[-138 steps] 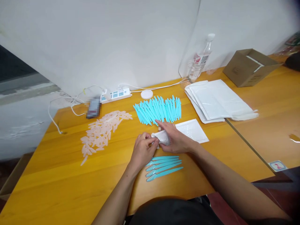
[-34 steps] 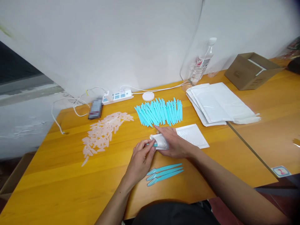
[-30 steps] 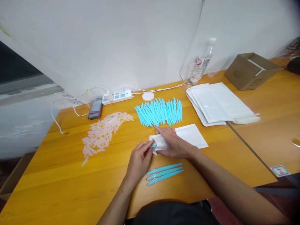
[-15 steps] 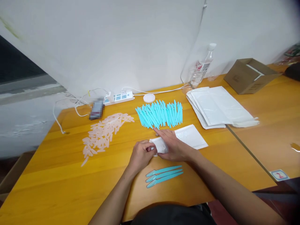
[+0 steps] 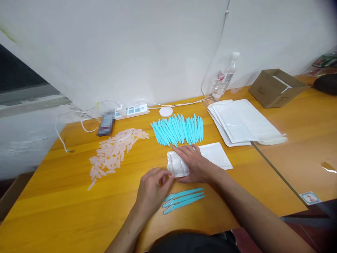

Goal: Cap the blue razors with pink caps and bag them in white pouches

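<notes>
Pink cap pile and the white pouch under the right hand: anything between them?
Head view: only bare table between the pink cap pile and the white pouch.
</notes>
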Tool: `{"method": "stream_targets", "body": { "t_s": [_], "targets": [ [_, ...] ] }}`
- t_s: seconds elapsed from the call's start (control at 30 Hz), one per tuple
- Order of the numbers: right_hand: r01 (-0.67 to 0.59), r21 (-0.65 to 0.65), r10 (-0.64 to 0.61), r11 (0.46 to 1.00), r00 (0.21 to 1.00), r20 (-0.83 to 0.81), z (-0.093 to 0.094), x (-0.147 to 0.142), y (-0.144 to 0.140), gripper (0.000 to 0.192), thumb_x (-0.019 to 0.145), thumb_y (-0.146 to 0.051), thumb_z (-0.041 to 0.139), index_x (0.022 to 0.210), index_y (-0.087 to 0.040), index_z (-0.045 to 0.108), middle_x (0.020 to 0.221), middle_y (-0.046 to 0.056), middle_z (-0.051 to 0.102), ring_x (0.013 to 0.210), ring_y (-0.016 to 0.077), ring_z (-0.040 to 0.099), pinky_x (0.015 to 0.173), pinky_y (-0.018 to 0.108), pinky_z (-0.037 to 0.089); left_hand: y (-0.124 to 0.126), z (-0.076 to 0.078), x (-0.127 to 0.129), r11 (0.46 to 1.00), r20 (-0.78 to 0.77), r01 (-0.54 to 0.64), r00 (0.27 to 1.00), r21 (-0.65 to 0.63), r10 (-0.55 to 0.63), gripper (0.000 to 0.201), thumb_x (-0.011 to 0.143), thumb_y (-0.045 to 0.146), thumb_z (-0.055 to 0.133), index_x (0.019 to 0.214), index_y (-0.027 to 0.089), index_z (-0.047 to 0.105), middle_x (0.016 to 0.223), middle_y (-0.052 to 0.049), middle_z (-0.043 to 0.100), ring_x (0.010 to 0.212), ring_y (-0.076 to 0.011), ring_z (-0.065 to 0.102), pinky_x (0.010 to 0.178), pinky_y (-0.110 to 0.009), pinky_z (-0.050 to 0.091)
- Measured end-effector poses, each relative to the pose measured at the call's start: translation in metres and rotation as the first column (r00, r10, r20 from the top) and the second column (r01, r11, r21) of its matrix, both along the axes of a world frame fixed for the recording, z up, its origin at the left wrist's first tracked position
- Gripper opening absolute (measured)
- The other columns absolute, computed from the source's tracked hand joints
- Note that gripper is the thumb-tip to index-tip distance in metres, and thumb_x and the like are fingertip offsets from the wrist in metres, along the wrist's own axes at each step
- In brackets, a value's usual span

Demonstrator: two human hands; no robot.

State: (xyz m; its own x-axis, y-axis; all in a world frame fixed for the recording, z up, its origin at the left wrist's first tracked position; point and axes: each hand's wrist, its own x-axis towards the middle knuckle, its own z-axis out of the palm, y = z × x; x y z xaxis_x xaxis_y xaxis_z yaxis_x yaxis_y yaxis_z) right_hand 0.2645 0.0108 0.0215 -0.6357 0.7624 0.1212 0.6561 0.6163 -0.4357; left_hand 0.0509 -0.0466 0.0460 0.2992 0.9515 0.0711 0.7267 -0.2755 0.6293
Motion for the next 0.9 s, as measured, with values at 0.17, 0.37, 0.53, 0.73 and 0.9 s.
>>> {"method": "stream_targets", "body": {
  "t_s": [0.17, 0.37, 0.53, 0.73, 0.9],
  "targets": [
    [0.000, -0.022, 0.001, 1.000, 1.000, 0.023, 0.000, 0.004, 0.002, 0.097, 0.080, -0.043, 0.073, 0.159, -0.017, 0.024, 0.148, 0.021, 0.049, 0.131, 0.0387, 0.045, 0.110, 0.062, 0.025, -0.021, -0.001, 0.022, 0.940, -0.252, 0.317, 0.906, -0.124, -0.339, 0.013, 0.093, 0.032, 0.065, 0.092, 0.029, 0.077, 0.083, -0.001, 0.069, 0.074, -0.0183, 0.066, 0.062, -0.028, 0.041],
    [-0.002, -0.040, 0.001, 0.999, 1.000, -0.030, 0.000, 0.006, 0.003, 0.097, 0.081, -0.046, 0.073, 0.160, -0.020, 0.023, 0.148, 0.018, 0.050, 0.133, 0.0375, 0.044, 0.110, 0.060, 0.026, -0.015, -0.005, 0.023, 0.951, -0.136, 0.302, 0.942, -0.065, -0.308, 0.013, 0.093, 0.021, 0.061, 0.087, 0.022, 0.072, 0.092, -0.003, 0.068, 0.086, -0.0185, 0.065, 0.074, -0.029, 0.049],
    [0.011, -0.042, -0.013, 0.999, 0.998, -0.060, -0.001, 0.008, 0.005, 0.100, 0.079, -0.049, 0.074, 0.160, -0.020, 0.022, 0.147, 0.019, 0.050, 0.133, 0.0368, 0.044, 0.112, 0.059, 0.025, -0.010, 0.011, -0.015, 0.996, 0.316, 0.086, 0.946, -0.023, -0.075, 0.016, 0.096, 0.023, 0.061, 0.111, 0.025, 0.065, 0.102, -0.004, 0.070, 0.094, -0.0164, 0.067, 0.087, -0.031, 0.054],
    [-0.007, -0.025, 0.007, 1.000, 1.000, -0.021, -0.006, 0.006, 0.004, 0.107, 0.075, -0.047, 0.077, 0.161, -0.020, 0.019, 0.145, 0.020, 0.052, 0.130, 0.0397, 0.045, 0.109, 0.064, 0.023, 0.015, 0.008, -0.045, 0.862, 0.714, -0.428, 0.511, -0.271, 0.479, 0.066, 0.084, 0.035, 0.077, 0.142, 0.026, 0.047, 0.092, 0.002, 0.067, 0.068, -0.0138, 0.073, 0.070, -0.030, 0.063],
    [-0.007, -0.006, 0.007, 1.000, 1.000, -0.029, -0.002, 0.005, 0.002, 0.095, 0.083, -0.042, 0.069, 0.161, -0.019, 0.020, 0.141, 0.020, 0.055, 0.126, 0.0384, 0.048, 0.106, 0.059, 0.029, 0.026, -0.006, -0.032, 0.816, 0.765, -0.388, 0.324, -0.429, 0.556, 0.087, 0.078, 0.034, 0.081, 0.152, 0.034, 0.035, 0.086, 0.006, 0.065, 0.068, -0.0148, 0.076, 0.070, -0.031, 0.065]
  ]
}}
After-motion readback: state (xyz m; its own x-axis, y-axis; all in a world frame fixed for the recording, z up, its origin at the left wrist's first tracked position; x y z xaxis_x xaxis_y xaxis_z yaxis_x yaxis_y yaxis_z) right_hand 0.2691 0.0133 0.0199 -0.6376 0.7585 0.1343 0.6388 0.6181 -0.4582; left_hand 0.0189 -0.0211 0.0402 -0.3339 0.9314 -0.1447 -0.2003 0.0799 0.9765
